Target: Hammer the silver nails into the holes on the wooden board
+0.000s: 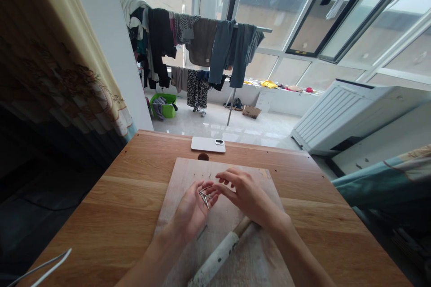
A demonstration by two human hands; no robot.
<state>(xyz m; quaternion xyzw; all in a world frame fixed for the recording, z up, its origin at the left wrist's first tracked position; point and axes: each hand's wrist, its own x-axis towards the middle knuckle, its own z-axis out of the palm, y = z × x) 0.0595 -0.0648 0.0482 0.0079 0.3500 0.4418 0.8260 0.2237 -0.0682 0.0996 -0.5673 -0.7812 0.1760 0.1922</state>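
My left hand (193,213) is cupped palm up, and several loose metal nails (204,198) lie in it. Just to its right, my right hand (242,190) hovers palm down, its thumb apart from its bent fingers. The right thumb tip is close to the left fingertips, and I see nothing held in this hand. Both hands are above a pale, worn wooden board (182,168). Small dark marks and what looks like a thin upright nail (210,175) show near the board's far edge. Another thin dark piece (202,232) lies beside my left wrist.
A stick with a white-painted grip (215,258) and bare wood end lies across the board; its far end is hidden by my right forearm. A white phone (206,144) rests at the far edge of the wooden table (128,179). Beyond stands a clothes-laden drying rack (267,30).
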